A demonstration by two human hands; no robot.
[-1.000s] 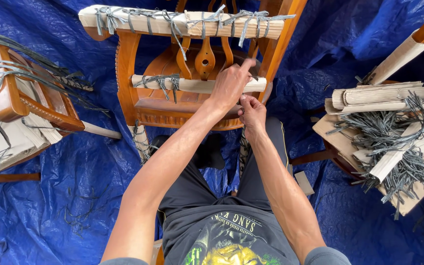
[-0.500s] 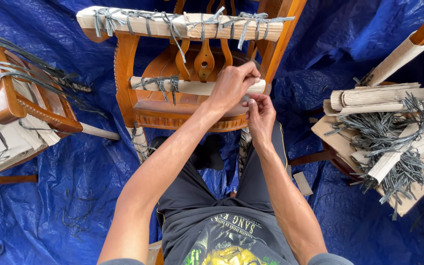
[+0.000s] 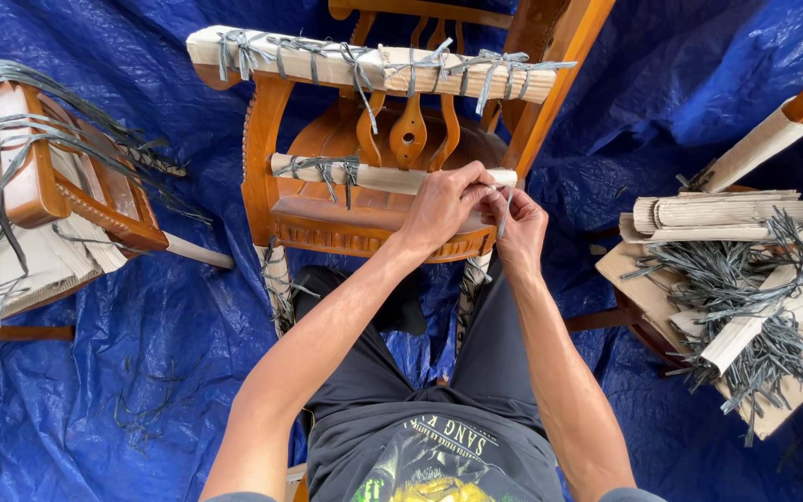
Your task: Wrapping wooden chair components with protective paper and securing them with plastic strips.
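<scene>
Between my knees lies the carved wooden chair (image 3: pixel 364 223) on its back over the blue tarp (image 3: pixel 141 353), its rails padded with cardboard wrap. My left hand (image 3: pixel 443 206) is closed around the wrapped lower rail (image 3: pixel 374 177) at its right end, pinning the cardboard, while my right hand (image 3: pixel 518 228) pinches a grey plastic strap (image 3: pixel 504 216) between thumb and forefinger, just beside the left. If my left grip eases, I judge the cardboard could unroll; too hard a pull might snap the strap or let the knot slip. No real containers show; to my right a flat cardboard pile (image 3: pixel 662 279) carries a loose bundle of grey straps (image 3: pixel 745 297).
</scene>
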